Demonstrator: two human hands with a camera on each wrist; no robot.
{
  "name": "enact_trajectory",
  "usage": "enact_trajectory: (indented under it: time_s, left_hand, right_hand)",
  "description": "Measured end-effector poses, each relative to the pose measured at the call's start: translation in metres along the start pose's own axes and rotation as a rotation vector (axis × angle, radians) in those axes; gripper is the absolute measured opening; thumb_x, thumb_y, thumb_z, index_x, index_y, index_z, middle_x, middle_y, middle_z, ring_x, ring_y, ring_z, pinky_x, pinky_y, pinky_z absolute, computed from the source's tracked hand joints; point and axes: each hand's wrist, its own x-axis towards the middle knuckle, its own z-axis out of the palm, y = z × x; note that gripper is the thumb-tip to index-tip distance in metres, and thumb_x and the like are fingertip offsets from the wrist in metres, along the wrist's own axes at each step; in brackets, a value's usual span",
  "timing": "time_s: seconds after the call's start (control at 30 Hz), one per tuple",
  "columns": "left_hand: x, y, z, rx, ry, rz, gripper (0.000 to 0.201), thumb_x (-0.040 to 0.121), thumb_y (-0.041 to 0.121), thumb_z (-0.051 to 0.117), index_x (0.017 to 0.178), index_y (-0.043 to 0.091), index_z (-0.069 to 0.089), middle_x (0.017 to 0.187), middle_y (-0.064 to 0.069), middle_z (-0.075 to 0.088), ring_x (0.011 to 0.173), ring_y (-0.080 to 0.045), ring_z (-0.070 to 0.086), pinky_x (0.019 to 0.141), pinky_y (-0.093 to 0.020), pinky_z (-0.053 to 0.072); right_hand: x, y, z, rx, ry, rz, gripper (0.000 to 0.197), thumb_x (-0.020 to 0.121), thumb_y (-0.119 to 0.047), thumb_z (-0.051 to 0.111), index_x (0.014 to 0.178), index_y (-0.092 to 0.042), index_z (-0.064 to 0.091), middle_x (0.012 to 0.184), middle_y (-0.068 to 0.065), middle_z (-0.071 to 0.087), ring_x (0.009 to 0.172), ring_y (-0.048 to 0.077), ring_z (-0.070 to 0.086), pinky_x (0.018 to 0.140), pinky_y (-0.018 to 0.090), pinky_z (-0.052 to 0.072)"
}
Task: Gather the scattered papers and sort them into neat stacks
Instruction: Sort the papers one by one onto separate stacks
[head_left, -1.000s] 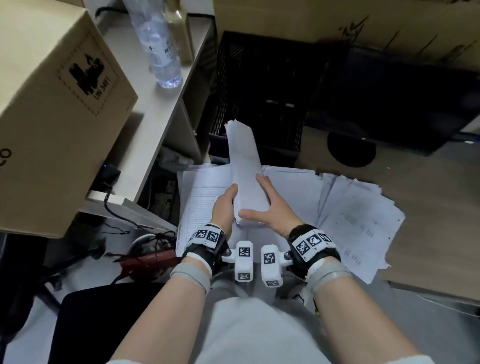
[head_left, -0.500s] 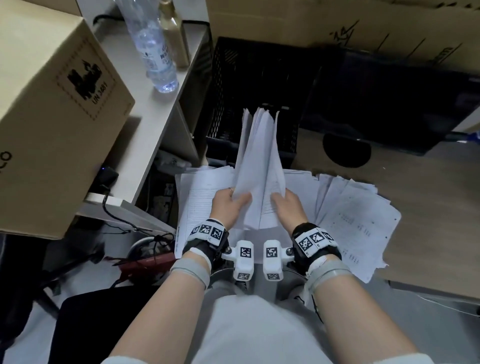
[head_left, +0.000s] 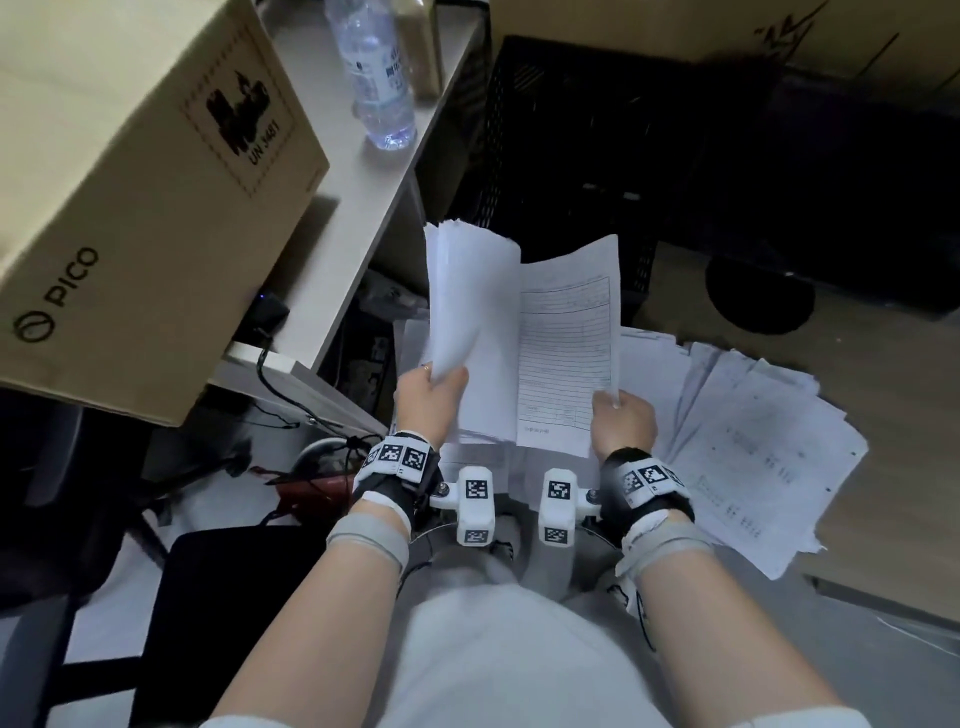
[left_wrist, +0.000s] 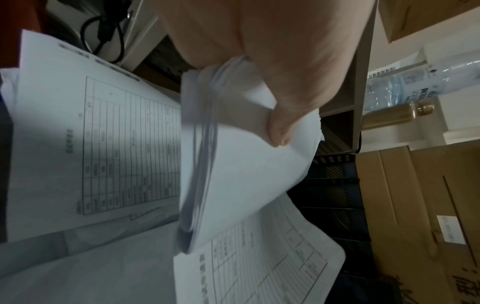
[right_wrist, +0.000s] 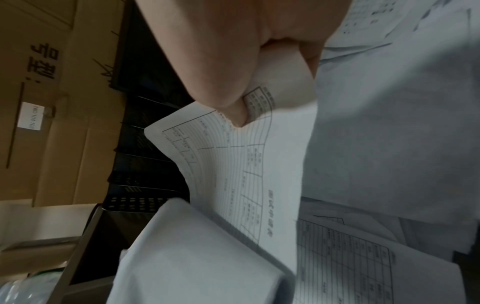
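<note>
A thick bundle of white papers (head_left: 467, 306) stands upright above the desk, and my left hand (head_left: 428, 397) grips its lower left corner, thumb on top of the bent sheets (left_wrist: 241, 164). My right hand (head_left: 621, 421) pinches one printed form sheet (head_left: 566, 353) by its right edge and holds it swung open to the right of the bundle (right_wrist: 233, 174). Beneath both hands, more form sheets (head_left: 748, 441) lie fanned out loosely across the wooden desk (head_left: 883, 415).
A large cardboard box (head_left: 130, 182) and a water bottle (head_left: 376, 73) sit on the shelf at left. A black mesh crate (head_left: 571, 145) stands behind the papers, with a dark monitor base (head_left: 758, 296) to its right. Cables hang below the shelf.
The bundle, held edge-on between both hands a second ago, has been split: my right hand peeled one form sheet away to the right while my left kept the rest.
</note>
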Motion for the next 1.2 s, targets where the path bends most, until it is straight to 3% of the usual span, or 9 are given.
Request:
enact_trajectory:
  time_s: [0.1, 0.23, 0.4, 0.57, 0.7, 0.77, 0.9, 1.0, 1.2]
  left_hand:
    - [0.002, 0.006, -0.009, 0.018, 0.073, 0.047, 0.018, 0.077, 0.026, 0.064, 0.075, 0.009, 0.07, 0.073, -0.006, 0.071, 0.067, -0.018, 0.058, 0.074, -0.047, 0.059]
    - [0.007, 0.009, -0.018, 0.012, 0.094, 0.083, 0.013, 0.081, 0.02, 0.065, 0.069, 0.021, 0.071, 0.081, -0.009, 0.076, 0.072, -0.021, 0.064, 0.08, -0.049, 0.059]
    - [0.007, -0.001, -0.029, 0.06, 0.121, 0.115, 0.011, 0.08, 0.026, 0.066, 0.07, 0.026, 0.069, 0.085, -0.01, 0.077, 0.081, -0.027, 0.07, 0.083, -0.052, 0.059]
    - [0.006, -0.025, -0.046, 0.104, 0.162, 0.094, 0.018, 0.089, 0.013, 0.068, 0.078, 0.028, 0.069, 0.084, 0.001, 0.075, 0.085, -0.022, 0.071, 0.087, -0.047, 0.059]
    - [0.008, -0.037, -0.053, 0.097, 0.166, 0.092, 0.016, 0.088, 0.015, 0.069, 0.083, 0.03, 0.071, 0.089, 0.007, 0.075, 0.091, -0.017, 0.072, 0.093, -0.043, 0.058]
    - [0.01, -0.038, -0.055, 0.069, 0.165, 0.074, 0.007, 0.085, 0.022, 0.07, 0.084, 0.028, 0.071, 0.092, 0.004, 0.076, 0.093, -0.02, 0.073, 0.093, -0.045, 0.058]
    - [0.011, -0.032, -0.049, 0.032, 0.148, 0.073, 0.007, 0.087, 0.019, 0.07, 0.086, 0.026, 0.071, 0.093, 0.001, 0.076, 0.092, -0.022, 0.072, 0.094, -0.049, 0.057]
    - [0.009, -0.027, -0.039, 0.016, 0.115, 0.06, 0.009, 0.088, 0.014, 0.069, 0.088, 0.023, 0.071, 0.091, 0.002, 0.075, 0.088, -0.018, 0.072, 0.093, -0.05, 0.057]
    - [0.005, -0.027, -0.041, 0.05, 0.093, 0.067, 0.012, 0.088, 0.016, 0.07, 0.085, 0.027, 0.072, 0.09, 0.002, 0.076, 0.09, -0.021, 0.073, 0.091, -0.048, 0.058]
  right_hand:
    - [0.004, 0.007, 0.006, -0.023, 0.006, 0.025, 0.032, 0.092, -0.019, 0.054, 0.062, -0.009, 0.049, 0.06, 0.007, 0.048, 0.058, 0.023, 0.043, 0.05, 0.028, 0.029]
    - [0.001, 0.017, 0.017, -0.075, -0.077, 0.062, 0.038, 0.092, -0.032, 0.063, 0.062, -0.009, 0.056, 0.063, 0.005, 0.058, 0.053, 0.019, 0.049, 0.048, 0.022, 0.032]
    - [-0.008, 0.022, 0.046, -0.091, -0.219, 0.078, 0.04, 0.091, -0.033, 0.064, 0.06, -0.01, 0.052, 0.059, 0.002, 0.054, 0.056, 0.022, 0.049, 0.049, 0.024, 0.033]
    - [-0.01, 0.031, 0.087, -0.099, -0.361, 0.066, 0.021, 0.094, -0.031, 0.06, 0.087, -0.012, 0.064, 0.093, 0.004, 0.069, 0.078, 0.024, 0.059, 0.069, 0.027, 0.043]
    - [-0.007, 0.032, 0.11, -0.14, -0.437, 0.099, 0.03, 0.091, -0.029, 0.058, 0.112, -0.009, 0.066, 0.109, 0.005, 0.07, 0.093, 0.028, 0.065, 0.084, 0.034, 0.053]
    - [-0.007, 0.032, 0.113, -0.163, -0.464, 0.093, 0.032, 0.09, -0.019, 0.054, 0.12, -0.014, 0.066, 0.114, 0.006, 0.071, 0.096, 0.029, 0.066, 0.087, 0.037, 0.056]
    - [-0.008, 0.026, 0.093, -0.215, -0.429, 0.043, 0.046, 0.092, -0.005, 0.047, 0.137, -0.016, 0.05, 0.124, -0.002, 0.061, 0.104, 0.024, 0.061, 0.08, 0.022, 0.043]
    - [-0.006, 0.025, 0.079, -0.238, -0.405, 0.025, 0.053, 0.093, 0.001, 0.046, 0.142, -0.019, 0.048, 0.133, 0.001, 0.059, 0.115, 0.024, 0.058, 0.083, 0.018, 0.037]
    - [0.0, 0.024, 0.105, -0.296, -0.431, -0.045, 0.048, 0.092, -0.016, 0.054, 0.14, -0.018, 0.05, 0.139, 0.005, 0.057, 0.119, 0.03, 0.058, 0.094, 0.027, 0.044]
